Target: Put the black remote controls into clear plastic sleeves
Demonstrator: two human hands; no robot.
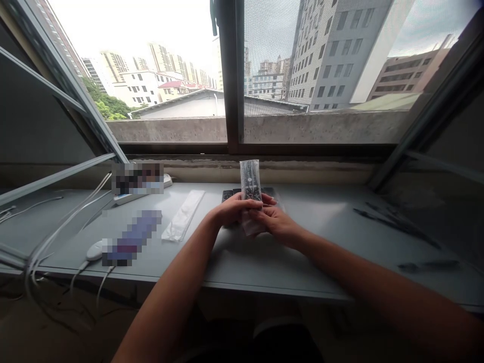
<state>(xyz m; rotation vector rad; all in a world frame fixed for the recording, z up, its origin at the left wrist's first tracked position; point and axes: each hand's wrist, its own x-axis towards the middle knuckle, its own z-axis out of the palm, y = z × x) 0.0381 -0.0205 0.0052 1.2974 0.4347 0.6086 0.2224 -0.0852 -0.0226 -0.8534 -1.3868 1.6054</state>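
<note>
Left forearm and right forearm reach in from the bottom edge and meet mid-desk. Window fills the top half, with the grey desk below. White cables trail off the desk's left side. Spare sleeve, clear and flat, lies left of the hands.

Left hand and right hand are both closed on the lower end of a remote. It is held upright over the desk's centre, wrapped in clear film. Second remote lies flat just behind the hands, partly hidden.

Judgement: film going on or coming off, cannot tell. Best to pinch the film with one hand and the body with the other. Keep it upright and ease rather than tug, since thin film bunches or tears.
</note>
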